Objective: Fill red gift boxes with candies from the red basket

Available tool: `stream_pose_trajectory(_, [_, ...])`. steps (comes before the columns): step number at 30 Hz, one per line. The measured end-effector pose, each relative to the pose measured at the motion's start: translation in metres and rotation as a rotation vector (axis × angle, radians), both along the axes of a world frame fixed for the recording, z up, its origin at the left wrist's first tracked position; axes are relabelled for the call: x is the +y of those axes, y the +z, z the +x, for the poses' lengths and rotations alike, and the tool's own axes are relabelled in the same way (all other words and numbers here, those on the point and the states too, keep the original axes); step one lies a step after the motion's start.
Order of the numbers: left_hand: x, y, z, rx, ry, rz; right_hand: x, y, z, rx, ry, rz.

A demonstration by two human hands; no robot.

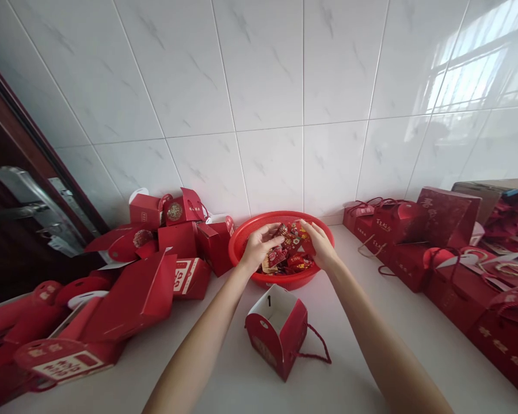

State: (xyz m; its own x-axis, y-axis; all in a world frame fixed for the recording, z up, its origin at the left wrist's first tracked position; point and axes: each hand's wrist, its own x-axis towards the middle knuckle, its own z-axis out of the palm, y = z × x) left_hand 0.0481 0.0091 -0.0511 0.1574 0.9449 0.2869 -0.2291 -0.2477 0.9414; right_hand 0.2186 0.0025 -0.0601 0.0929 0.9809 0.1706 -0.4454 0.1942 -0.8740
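Observation:
Over a round red plastic basket (285, 282), both of my hands grip a red packet (297, 237) printed with a colourful pattern. My left hand (261, 248) pinches it from the left, thumb pointing inward. My right hand (322, 244) has its fingers closed on the packet's right edge. More small red and gold wrapped pieces (300, 263) lie in the basket below; my hands hide part of them. Between my forearms a small red gift box (280, 336) stands with its top open, showing a white inside. A dark red rope handle (323, 348) hangs from its right side.
Many open red boxes (142, 299) crowd the left side, beside a dark door (17, 230) with a metal handle. Along the right stands a row of red boxes (414, 261) with rope handles, near a cardboard box (487, 192). A tiled wall (267, 161) rises behind the basket.

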Motion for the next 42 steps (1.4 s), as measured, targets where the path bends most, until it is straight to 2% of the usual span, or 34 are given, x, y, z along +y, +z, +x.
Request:
stream_pose_trajectory(2, [0.001, -0.002, 0.000, 0.053, 0.009, 0.019, -0.006, 0.005, 0.000, -0.055, 0.116, -0.018])
stream_pose_trajectory(4, [0.001, -0.002, 0.000, 0.091, 0.026, 0.034, -0.011, 0.009, 0.001, -0.091, 0.232, 0.029])
stream_pose_trajectory(7, [0.000, -0.002, 0.001, 0.108, 0.025, 0.037, -0.015, 0.012, 0.001, -0.109, 0.309, 0.087])
stream_pose_trajectory(11, [0.002, -0.001, 0.001, 0.102, 0.055, 0.020, -0.010, 0.007, 0.000, -0.063, 0.233, 0.079])
stream_pose_trajectory(14, [0.005, -0.004, 0.000, 0.188, 0.082, 0.037, -0.002, 0.002, -0.001, 0.062, 0.083, 0.054])
stream_pose_trajectory(16, [0.007, -0.007, 0.001, 0.367, 0.000, 0.095, 0.002, 0.000, -0.002, 0.169, -0.038, 0.019])
stream_pose_trajectory(19, [0.010, -0.011, 0.004, 0.810, -0.162, 0.203, 0.005, 0.000, -0.002, 0.251, -0.138, -0.014])
stream_pose_trajectory(22, [0.014, -0.015, 0.008, 1.234, -0.165, 0.237, 0.005, 0.001, -0.003, 0.252, -0.151, -0.024])
stream_pose_trajectory(24, [0.017, -0.017, 0.010, 1.356, -0.171, 0.229, 0.005, 0.002, -0.004, 0.241, -0.154, -0.019])
stream_pose_trajectory(33, [0.026, -0.017, 0.019, 1.394, -0.312, 0.238, 0.004, 0.000, -0.006, 0.184, -0.171, 0.008])
stream_pose_trajectory(42, [0.022, -0.019, 0.018, 1.283, -0.239, 0.145, 0.003, 0.003, -0.005, 0.224, -0.196, -0.028])
